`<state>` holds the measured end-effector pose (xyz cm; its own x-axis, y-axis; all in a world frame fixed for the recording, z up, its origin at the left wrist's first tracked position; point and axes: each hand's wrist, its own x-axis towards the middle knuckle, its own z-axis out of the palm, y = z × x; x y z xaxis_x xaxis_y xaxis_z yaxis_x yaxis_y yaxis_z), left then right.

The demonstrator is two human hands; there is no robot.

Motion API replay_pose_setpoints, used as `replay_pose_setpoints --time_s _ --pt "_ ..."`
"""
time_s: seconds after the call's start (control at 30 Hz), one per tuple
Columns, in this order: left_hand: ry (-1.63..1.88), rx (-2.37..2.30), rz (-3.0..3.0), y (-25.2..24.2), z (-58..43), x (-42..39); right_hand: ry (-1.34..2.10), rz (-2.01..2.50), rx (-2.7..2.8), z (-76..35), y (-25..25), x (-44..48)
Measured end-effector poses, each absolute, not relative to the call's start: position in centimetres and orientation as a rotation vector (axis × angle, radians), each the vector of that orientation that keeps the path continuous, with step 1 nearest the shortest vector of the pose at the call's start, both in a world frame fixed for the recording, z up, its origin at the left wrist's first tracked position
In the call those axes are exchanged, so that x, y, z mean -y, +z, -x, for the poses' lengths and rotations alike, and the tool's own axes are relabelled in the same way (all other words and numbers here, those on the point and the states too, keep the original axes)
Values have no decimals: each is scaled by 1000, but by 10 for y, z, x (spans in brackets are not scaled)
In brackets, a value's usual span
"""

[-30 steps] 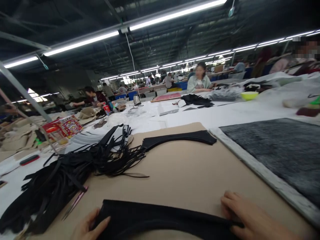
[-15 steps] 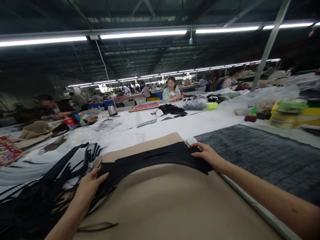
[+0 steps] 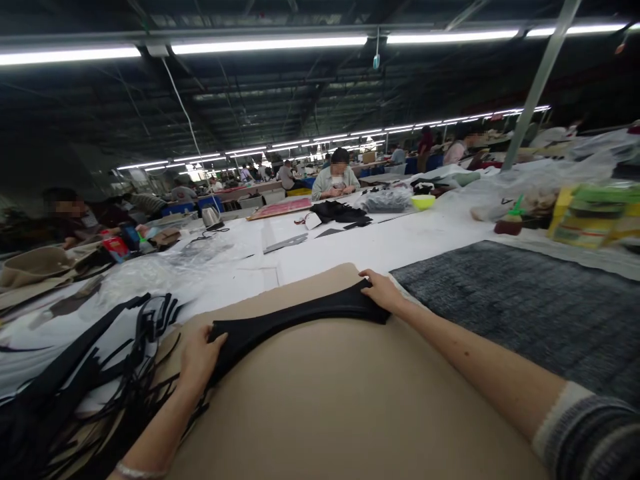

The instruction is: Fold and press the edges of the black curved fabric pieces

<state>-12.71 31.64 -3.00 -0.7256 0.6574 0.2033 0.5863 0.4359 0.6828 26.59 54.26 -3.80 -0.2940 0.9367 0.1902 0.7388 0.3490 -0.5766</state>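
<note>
A curved black piece of fabric or leather (image 3: 300,317) lies arched over a large beige sheet (image 3: 340,393). Its left end is gripped by my left hand (image 3: 203,360), thumb on top and the other fingers partly hidden at the edge. My right hand (image 3: 383,293) pinches the right end, with the thumb and fingers over its upper corner. Between the two hands the piece is stretched smooth. Beside my left forearm lies a heap of thin black strips (image 3: 115,373), some hanging over the beige sheet's left side.
Dark grey textured material (image 3: 520,307) covers the table at right. Farther back are a yellow-green bowl (image 3: 423,201), a bottle with a green nozzle (image 3: 511,219), black scraps (image 3: 340,213) and clear plastic wrap (image 3: 140,273). A co-worker (image 3: 336,179) sits across the white table (image 3: 320,250).
The black piece's slit-like gap has closed and it looks smoother and narrower. My right hand has shifted left; my left hand has moved slightly right. The camera view has tilted a little.
</note>
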Motion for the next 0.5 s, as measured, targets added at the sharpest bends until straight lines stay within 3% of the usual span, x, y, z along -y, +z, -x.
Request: replay_pose_setpoints --time_s 0.5 --pt "958 -2900 -1296 -11 81 -289 246 1469 2244 -274 -3 -488"
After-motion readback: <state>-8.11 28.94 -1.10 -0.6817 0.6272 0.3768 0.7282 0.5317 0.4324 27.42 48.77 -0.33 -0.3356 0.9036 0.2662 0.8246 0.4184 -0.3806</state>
